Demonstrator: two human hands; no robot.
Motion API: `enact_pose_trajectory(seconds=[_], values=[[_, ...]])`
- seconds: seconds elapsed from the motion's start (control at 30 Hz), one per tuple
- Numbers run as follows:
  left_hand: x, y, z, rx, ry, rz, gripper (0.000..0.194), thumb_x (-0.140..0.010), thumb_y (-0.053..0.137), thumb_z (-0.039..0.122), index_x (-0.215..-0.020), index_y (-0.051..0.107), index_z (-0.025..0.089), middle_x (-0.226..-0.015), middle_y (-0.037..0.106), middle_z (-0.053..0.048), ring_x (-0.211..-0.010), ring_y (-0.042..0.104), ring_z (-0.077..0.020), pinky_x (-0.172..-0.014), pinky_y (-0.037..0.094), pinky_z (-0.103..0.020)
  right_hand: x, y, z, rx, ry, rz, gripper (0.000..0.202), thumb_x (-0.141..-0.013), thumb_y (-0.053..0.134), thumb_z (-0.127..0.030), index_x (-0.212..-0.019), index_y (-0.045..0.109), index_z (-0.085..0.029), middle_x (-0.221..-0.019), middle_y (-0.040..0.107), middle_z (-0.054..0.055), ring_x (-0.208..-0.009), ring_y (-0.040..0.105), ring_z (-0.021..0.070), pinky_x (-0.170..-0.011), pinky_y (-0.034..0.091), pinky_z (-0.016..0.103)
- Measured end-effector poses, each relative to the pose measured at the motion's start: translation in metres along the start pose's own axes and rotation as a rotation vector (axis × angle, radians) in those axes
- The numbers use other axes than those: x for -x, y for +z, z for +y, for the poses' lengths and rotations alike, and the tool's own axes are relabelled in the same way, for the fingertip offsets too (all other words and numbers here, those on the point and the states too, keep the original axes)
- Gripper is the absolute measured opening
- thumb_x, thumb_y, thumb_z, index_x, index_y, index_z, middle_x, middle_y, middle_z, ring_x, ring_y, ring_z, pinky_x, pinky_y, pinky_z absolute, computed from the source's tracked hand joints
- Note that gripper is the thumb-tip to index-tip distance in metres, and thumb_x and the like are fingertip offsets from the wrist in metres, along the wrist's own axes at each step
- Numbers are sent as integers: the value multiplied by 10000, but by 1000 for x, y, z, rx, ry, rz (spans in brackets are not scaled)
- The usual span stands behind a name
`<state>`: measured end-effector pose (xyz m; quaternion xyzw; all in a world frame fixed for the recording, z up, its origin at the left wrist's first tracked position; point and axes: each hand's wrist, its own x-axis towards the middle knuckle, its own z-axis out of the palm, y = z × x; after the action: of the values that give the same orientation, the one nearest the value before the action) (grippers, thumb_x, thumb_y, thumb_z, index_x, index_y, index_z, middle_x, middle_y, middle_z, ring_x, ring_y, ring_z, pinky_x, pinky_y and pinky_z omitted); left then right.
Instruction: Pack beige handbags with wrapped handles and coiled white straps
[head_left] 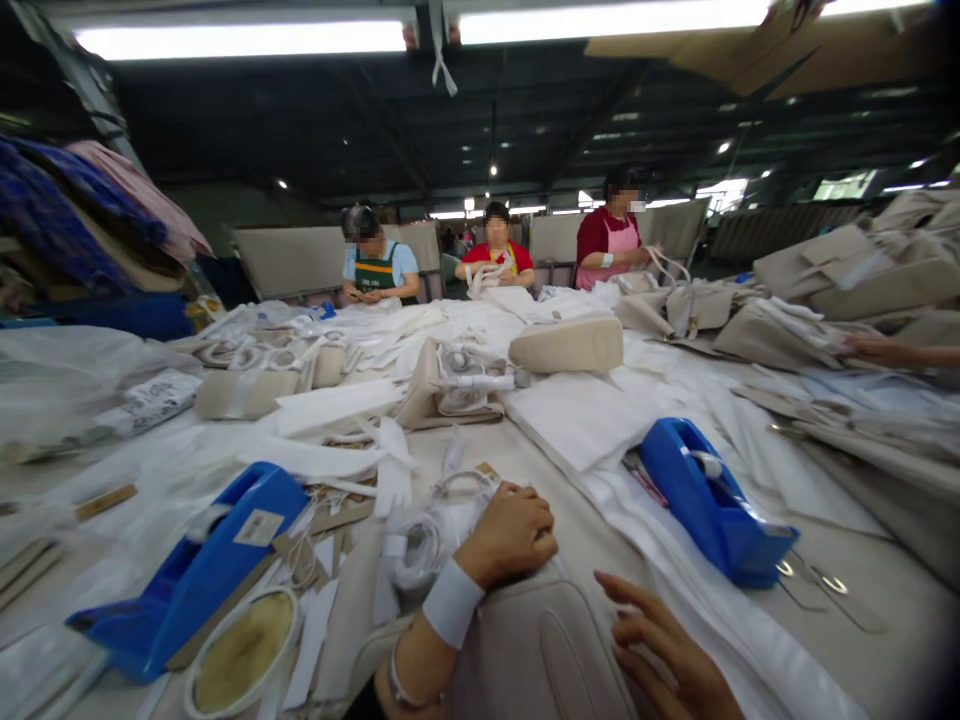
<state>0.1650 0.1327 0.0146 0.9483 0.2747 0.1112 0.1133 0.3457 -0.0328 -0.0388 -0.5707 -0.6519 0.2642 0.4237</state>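
One beige, leather-look bag with a rounded outline sits at six o'clock on the pale tabletop. My left hand curls over its edge at eleven o'clock; whether the fingers clamp anything, I cannot tell. My right hand is beside it at three o'clock, fingers spread, gripping nothing. I judge the bag light, padded and soft-sided, a bit slick and easily scuffed; its seamed edges should give a surer hold than the white-wrapped, looped handle at ten o'clock.
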Motion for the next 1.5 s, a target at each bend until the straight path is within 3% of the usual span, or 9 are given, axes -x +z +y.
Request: enact_pose_trajectory(seconds=[0.2,0.3,0.4,0.6,0.83,0.93,1.1,1.33,1.5], values=[[-3,-4,1,22,7,-22,173,-804,497,161,-653,581,165,-778,670,-20,-890,576,-175,-919,348,-353,0,19,-19,-87,46,113,252,-935,471,-332,-708,476,-223,-782,520,13,-739,560,168,-697,473,264],[-2,-7,2,51,-18,-6,140,-791,504,149,-806,635,196,-827,669,-13,-878,582,-167,-936,357,-356,2,18,-22,-127,164,127,237,-894,536,-382,-722,536,-218,-1102,584,73,-1044,568,227,-928,454,345],[-2,-8,3,51,-13,3,230,-796,508,144,-953,652,230,-899,675,-10,-931,580,-172,-950,357,-360,1,12,-25,-254,278,53,251,-861,564,-437,-749,568,-213,-1460,427,80,-1307,435,298,-1106,324,454],[-2,-7,3,-25,36,-15,141,-830,524,177,-770,648,204,-866,671,-2,-981,551,-180,-979,332,-370,-4,9,-46,-377,421,10,316,-877,533,-497,-985,601,-208,-1316,579,112,-1293,469,302,-1104,355,461],[-1,-8,4,-33,27,1,135,-836,517,179,-776,637,197,-843,673,-3,-955,552,-180,-980,336,-365,-8,29,-57,-223,568,-59,832,-882,451,-585,-1532,161,-154,-1579,235,142,-1469,189,246,-1211,148,460],[-2,-7,4,-36,22,6,158,-851,503,178,-750,624,188,-836,683,-10,-938,546,-182,-966,343,-361,-12,44,-49,-24,513,-8,876,-825,568,-509,-1510,218,-93,-1566,241,186,-1464,186,310,-1197,179,523],[-5,-11,5,-74,25,-40,222,-870,490,173,-686,613,175,-777,669,-16,-912,549,-178,-931,353,-349,-14,57,-36,65,163,158,576,-894,563,-413,-1415,396,-233,-1353,539,141,-1266,513,328,-1031,460,535],[-10,-5,18,-118,84,-109,227,-879,507,187,-681,616,175,-730,654,-29,-873,566,-190,-876,372,-353,8,69,0,341,-35,269,625,-955,496,-349,-1507,224,-237,-1269,609,157,-1092,648,316,-795,608,422],[-12,14,21,-124,66,-69,214,-879,530,237,-710,644,171,-713,657,-63,-860,579,-218,-865,393,-398,-5,38,-7,553,-216,245,669,-930,516,-464,-1496,275,-201,-1185,625,196,-1026,632,393,-790,569,560]])
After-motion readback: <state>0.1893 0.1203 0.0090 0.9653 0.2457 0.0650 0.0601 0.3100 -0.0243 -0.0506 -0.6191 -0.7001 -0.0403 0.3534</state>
